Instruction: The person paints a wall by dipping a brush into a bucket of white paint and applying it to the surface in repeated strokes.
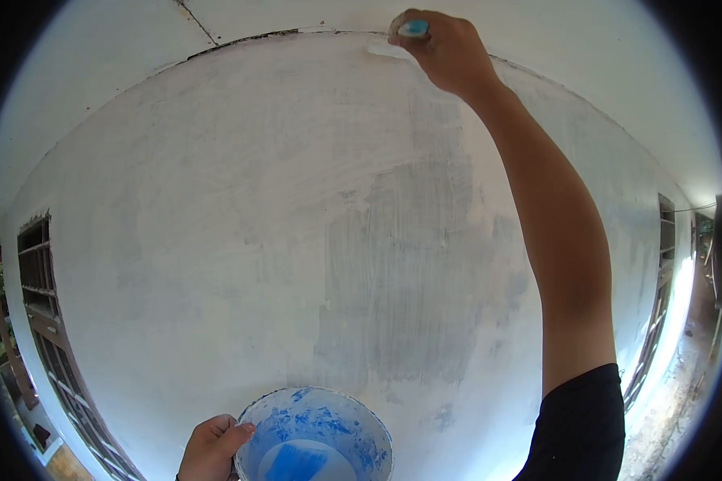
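Observation:
At the lower middle, my left hand (210, 450) grips the rim and side of a round plastic bucket (319, 417), thumb over the edge. Blue smears mark the inside wall, and whitish paint (337, 467) with a blue patch lies at the bottom. My right arm is raised high. At the top of the wall, my right hand (449, 52) is closed around a paintbrush (413, 29); its blue handle end faces me and most of the brush is hidden by the fingers. A pale strip shows on the wall just below that hand.
The wall (241, 200) fills the view, with grey streaked patches (417, 272) in the middle. A cracked joint (241, 38) runs where wall meets ceiling (297, 12). A barred window and door (44, 272) stand at left, another opening (662, 264) at right.

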Demonstrator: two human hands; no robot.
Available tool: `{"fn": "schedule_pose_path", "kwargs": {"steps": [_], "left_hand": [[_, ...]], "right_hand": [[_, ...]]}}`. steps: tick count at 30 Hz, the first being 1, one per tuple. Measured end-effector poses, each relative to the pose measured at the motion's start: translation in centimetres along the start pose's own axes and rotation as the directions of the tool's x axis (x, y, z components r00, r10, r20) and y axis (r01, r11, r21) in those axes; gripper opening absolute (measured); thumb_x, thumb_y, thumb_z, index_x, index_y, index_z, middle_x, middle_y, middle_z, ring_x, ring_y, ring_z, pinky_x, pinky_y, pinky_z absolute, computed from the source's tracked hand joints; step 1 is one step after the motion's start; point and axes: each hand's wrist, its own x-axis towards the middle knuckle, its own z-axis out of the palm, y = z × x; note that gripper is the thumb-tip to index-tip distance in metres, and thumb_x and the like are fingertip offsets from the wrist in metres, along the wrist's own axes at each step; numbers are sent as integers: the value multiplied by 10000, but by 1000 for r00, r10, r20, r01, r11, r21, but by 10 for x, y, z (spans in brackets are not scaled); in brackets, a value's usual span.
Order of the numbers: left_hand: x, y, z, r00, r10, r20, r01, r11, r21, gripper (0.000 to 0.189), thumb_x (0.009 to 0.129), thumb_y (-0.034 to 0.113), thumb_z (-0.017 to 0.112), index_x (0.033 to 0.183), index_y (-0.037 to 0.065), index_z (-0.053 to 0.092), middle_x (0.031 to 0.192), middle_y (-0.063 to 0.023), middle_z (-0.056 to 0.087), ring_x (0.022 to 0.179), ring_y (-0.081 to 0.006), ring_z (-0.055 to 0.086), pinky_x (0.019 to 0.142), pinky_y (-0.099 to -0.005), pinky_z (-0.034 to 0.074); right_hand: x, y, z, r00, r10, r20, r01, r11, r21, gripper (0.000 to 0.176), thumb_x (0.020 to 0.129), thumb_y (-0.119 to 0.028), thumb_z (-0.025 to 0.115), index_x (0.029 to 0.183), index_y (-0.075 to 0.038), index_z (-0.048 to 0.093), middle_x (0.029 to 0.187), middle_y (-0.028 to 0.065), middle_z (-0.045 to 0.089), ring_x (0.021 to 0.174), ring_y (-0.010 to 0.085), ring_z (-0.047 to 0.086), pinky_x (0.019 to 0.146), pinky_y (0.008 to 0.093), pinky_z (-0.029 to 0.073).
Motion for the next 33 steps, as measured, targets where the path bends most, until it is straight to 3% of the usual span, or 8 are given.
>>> {"fn": "schedule_pose_path", "kwargs": {"steps": [13, 14, 15, 18, 19, 20, 21, 33], "left_hand": [[18, -5, -16, 996, -47, 81, 44, 998, 41, 161, 818, 110, 552, 723, -11, 505, 566, -86, 555, 316, -97, 423, 273, -209, 297], [27, -18, -27, 854, 464, 236, -518, 801, 299, 129, 832, 117, 556, 744, 31, 518, 604, -35, 522, 447, -83, 441, 387, -203, 324], [36, -30, -36, 452, 748, 486, -876, 270, 399, 101, 846, 124, 560, 764, 73, 531, 642, 16, 489, 578, -69, 459, 502, -198, 351], [41, -39, -42, 382, 780, 496, -861, 106, 497, 86, 822, 136, 566, 816, 50, 566, 635, -14, 533, 544, -99, 501, 473, -204, 373], [35, -29, -36, 381, 780, 496, -862, 105, 496, 86, 822, 136, 566, 816, 50, 566, 635, -14, 533, 544, -99, 501, 473, -204, 373], [24, -11, -25, 839, 492, 234, -545, 752, 372, 119, 820, 122, 561, 758, 26, 529, 598, -46, 539, 432, -96, 458, 374, -207, 333], [18, -1, -19, 990, -75, 117, 69, 996, 58, 172, 818, 108, 556, 699, 2, 492, 562, -79, 545, 321, -93, 415, 276, -211, 294], [15, -11, -23, 921, 267, 284, -328, 925, 192, 234, 848, 241, 550, 697, 69, 504, 551, 42, 455, 434, -57, 392, 379, -213, 275]], "right_hand": [[-103, -77, -37, 951, -278, 134, 244, 943, 228, 123, 715, -20, 700, 785, -48, 604, 758, 72, 631, 704, 183, 638, 565, 261, 511], [-93, -77, -45, 974, -174, 148, 138, 964, 226, 109, 730, -35, 696, 793, -47, 608, 782, 72, 641, 747, 174, 646, 601, 263, 519], [-80, -76, -52, 990, -70, 119, 34, 959, 282, 77, 763, -64, 679, 795, -43, 612, 798, 74, 649, 744, 159, 642, 621, 268, 516], [-37, -57, -54, 895, 330, 300, -373, 922, 102, 211, 802, -222, 663, 869, -26, 618, 770, 65, 632, 705, 148, 622, 653, 271, 521], [-27, -45, -46, 896, 329, 298, -373, 922, 102, 211, 802, -222, 663, 869, -26, 618, 770, 65, 632, 705, 148, 622, 653, 271, 521], [-20, -33, -36, 892, 318, 323, -390, 902, 188, 258, 796, -262, 670, 884, -24, 626, 766, 82, 641, 659, 164, 620, 638, 278, 517], [-11, -23, -29, 889, 301, 344, -401, 874, 274, 306, 789, -303, 677, 898, -21, 634, 762, 99, 650, 612, 180, 618, 623, 285, 513], [64, -10, -34, 922, 328, 204, -380, 863, 333, 241, 814, -165, 640, 903, 49, 575, 833, 132, 615, 679, 201, 603, 616, 301, 532]]}}
